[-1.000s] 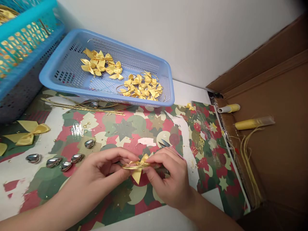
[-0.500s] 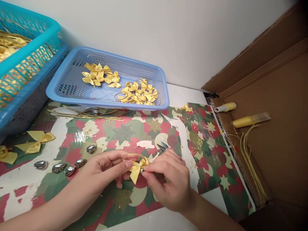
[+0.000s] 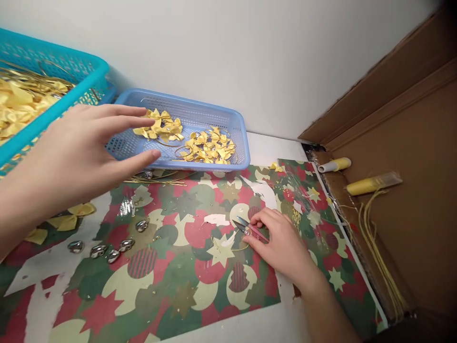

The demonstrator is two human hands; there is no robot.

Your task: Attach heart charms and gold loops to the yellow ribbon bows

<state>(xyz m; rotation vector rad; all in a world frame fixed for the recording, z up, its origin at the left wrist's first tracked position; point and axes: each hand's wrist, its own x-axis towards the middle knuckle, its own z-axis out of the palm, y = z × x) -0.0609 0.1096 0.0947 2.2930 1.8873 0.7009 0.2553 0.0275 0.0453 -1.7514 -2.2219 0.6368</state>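
Tabletop (image 3: 167, 267), right hand (image 3: 283, 243) by snips (image 3: 255, 231)

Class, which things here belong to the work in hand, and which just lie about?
Likely the work:
pink-handled snips by the right hand
yellow bows
silver hearts
gold wires
light-blue basket

Seemingly lying about:
clear-ended yellow tube
white-ended yellow tube

The left edge crops the teal basket (image 3: 82, 89), the left hand (image 3: 84, 147) partly hiding the blue basket (image 3: 210, 166).

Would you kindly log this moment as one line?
Left hand: open, partly hiding blue basket; right hand: at pink-handled snips; yellow bows: in basket; silver pieces: on worktop
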